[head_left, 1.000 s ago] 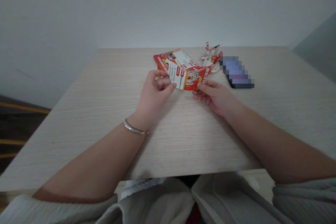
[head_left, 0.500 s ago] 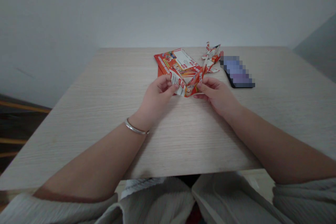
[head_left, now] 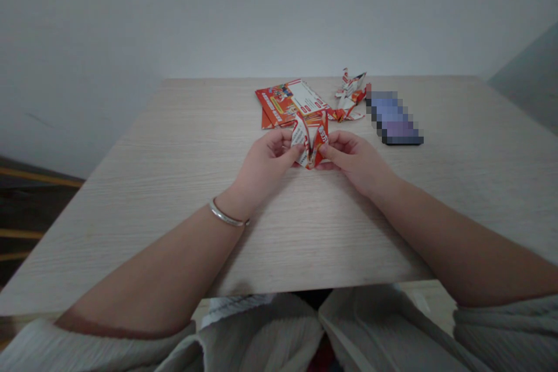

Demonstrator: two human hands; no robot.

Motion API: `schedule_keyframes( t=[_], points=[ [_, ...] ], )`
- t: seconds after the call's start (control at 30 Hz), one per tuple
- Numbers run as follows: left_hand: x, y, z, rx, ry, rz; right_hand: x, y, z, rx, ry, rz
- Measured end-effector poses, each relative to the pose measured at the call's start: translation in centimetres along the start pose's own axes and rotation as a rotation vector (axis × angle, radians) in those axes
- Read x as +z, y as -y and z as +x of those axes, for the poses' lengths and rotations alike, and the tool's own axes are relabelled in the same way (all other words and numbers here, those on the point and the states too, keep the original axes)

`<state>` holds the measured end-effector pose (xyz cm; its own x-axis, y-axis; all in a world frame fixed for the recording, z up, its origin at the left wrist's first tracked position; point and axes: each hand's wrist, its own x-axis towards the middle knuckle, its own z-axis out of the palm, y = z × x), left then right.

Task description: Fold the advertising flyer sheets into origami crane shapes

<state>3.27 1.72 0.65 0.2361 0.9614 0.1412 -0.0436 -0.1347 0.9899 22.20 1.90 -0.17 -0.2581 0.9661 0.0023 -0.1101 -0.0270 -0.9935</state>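
Between my hands is a folded piece of red and white printed paper [head_left: 308, 148], its two sides raised in a V with a crease at the middle. My left hand [head_left: 272, 157] pinches its left side, thumb on top and fingers behind. Its right side is gripped the same way by my right hand [head_left: 351, 157]. Just beyond lie flat red printed sheets [head_left: 279, 104], stacked askew, with pictures and a white panel. To their right rests a folded figure of the same kind of paper [head_left: 351, 96], with several pointed ends.
A dark phone [head_left: 396, 119] with a blurred screen lies right of the folded figure. Everything sits on a pale wood-grain table [head_left: 174, 186] that meets a grey wall [head_left: 279, 11] at the back. Dark shelving with wooden edges [head_left: 26, 232] stands at the lower left.
The paper's sides have been drawn together, making it narrower and more upright. My hands have come closer to each other and slightly toward me, and more of the sheets behind shows.
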Motion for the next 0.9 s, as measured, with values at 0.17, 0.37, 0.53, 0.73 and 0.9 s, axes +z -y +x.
schedule_keyframes(
  t=[0.17, 0.37, 0.53, 0.73, 0.9],
  points=[
    [0.07, -0.03, -0.04, -0.034, 0.006, -0.085, 0.21, 0.19, -0.08, 0.008, 0.038, 0.038],
    [0.35, -0.51, -0.4, -0.138, 0.093, -0.083, 0.33, 0.14, 0.02, 0.02, -0.003, 0.029],
    [0.47, -0.22, -0.42, -0.176, 0.076, -0.152, 0.36, 0.0, 0.03, 0.06, 0.02, 0.074],
    [0.43, 0.13, -0.56, -0.183, 0.14, -0.206, 0.27, 0.25, -0.16, 0.05, 0.039, 0.045],
    [0.25, 0.16, -0.32, -0.258, 0.121, -0.245, 0.44, 0.51, -0.36, 0.086, 0.065, 0.015]
  ],
)
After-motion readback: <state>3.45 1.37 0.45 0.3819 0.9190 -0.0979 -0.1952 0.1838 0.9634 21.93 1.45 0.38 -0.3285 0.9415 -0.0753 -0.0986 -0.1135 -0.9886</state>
